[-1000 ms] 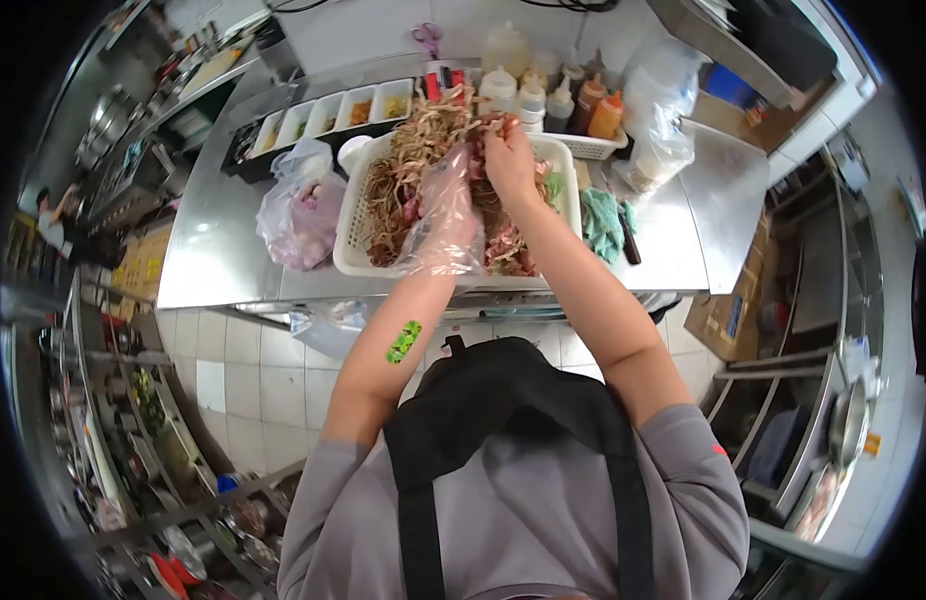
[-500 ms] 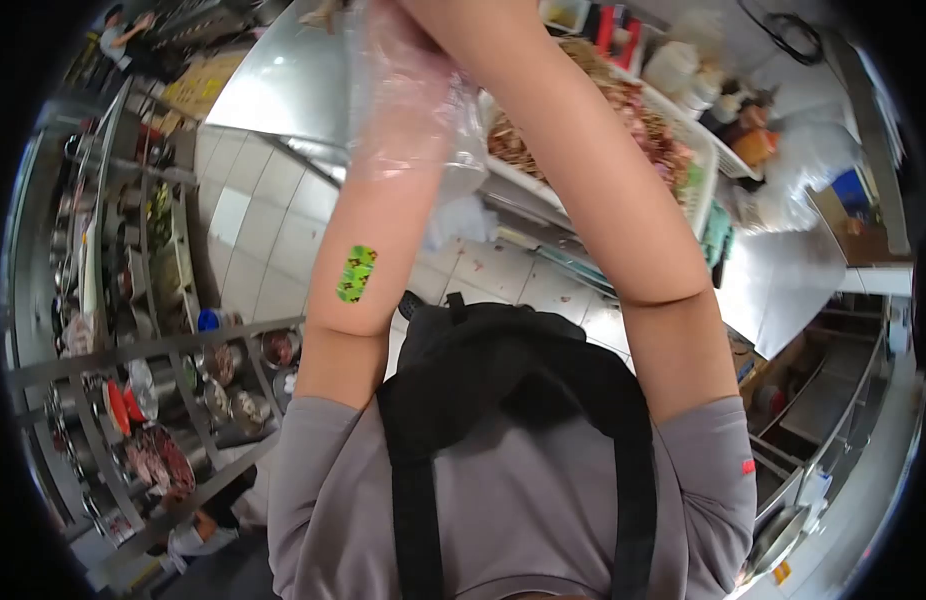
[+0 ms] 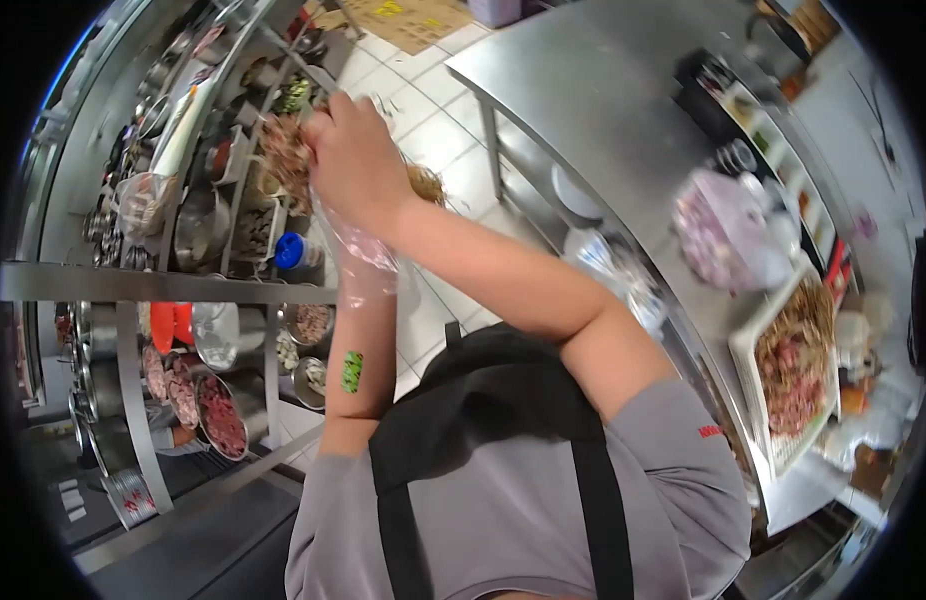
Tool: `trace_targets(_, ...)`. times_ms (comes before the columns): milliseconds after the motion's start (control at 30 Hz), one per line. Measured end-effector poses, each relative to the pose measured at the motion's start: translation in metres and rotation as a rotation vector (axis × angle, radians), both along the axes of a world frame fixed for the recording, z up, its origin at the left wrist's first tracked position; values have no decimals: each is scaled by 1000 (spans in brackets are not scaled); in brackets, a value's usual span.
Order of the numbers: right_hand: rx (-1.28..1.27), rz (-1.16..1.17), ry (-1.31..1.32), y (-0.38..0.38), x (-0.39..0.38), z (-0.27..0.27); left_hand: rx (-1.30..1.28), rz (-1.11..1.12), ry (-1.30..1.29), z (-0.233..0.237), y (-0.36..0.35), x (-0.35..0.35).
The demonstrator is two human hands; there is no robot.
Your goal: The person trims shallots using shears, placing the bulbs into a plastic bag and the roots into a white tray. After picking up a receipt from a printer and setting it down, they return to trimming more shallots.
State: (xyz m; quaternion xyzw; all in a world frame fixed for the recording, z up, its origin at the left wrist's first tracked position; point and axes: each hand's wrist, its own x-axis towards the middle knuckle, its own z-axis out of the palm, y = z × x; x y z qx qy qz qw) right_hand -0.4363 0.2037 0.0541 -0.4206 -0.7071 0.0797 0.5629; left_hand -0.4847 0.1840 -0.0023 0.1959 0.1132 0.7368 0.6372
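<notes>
My right hand [image 3: 358, 165], bare, is closed around a bunch of what look like meat skewers [image 3: 286, 160], pinkish pieces on thin brown sticks. Brown stick ends [image 3: 425, 185] stick out on the far side of that hand. My left hand, in a clear plastic glove [image 3: 355, 250], is right under and behind the right one; its fingers are hidden, so its grip cannot be made out. The left forearm [image 3: 371, 318] carries a green patterned plaster [image 3: 352, 371]. Motion blurs the bunch.
On my left a metal rack [image 3: 183, 285] holds several bowls and pots, one with red meat [image 3: 223, 415]. To the right is a steel table [image 3: 573, 70] with a bag of pale pink pieces [image 3: 728, 230] and a white basket [image 3: 748, 370] of skewers. The floor is tiled.
My view has turned left, from the table towards the rack. Both arms have swung lower in view, with the bunch of skewers now visible at my hands. The basket now appears further right.
</notes>
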Motion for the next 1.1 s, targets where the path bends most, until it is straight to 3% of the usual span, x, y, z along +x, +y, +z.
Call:
trace_targets(333, -189, 116, -98, 181, -83, -62, -80, 73, -103, -50, 180, -73)
trace_targets(600, -183, 197, -158, 374, -147, -42, -43, 150, -142, -17, 375, -133)
trace_targets(733, -175, 235, -162, 464, -180, -48, -42, 154, -153, -24, 465, -163)
trace_targets(933, -117, 146, -158, 630, -216, -71, 7, 75, -129, -59, 633, -203)
trace_targets(1100, -139, 16, -158, 774, -229, -53, 56, -67, -85, -56, 793, -222)
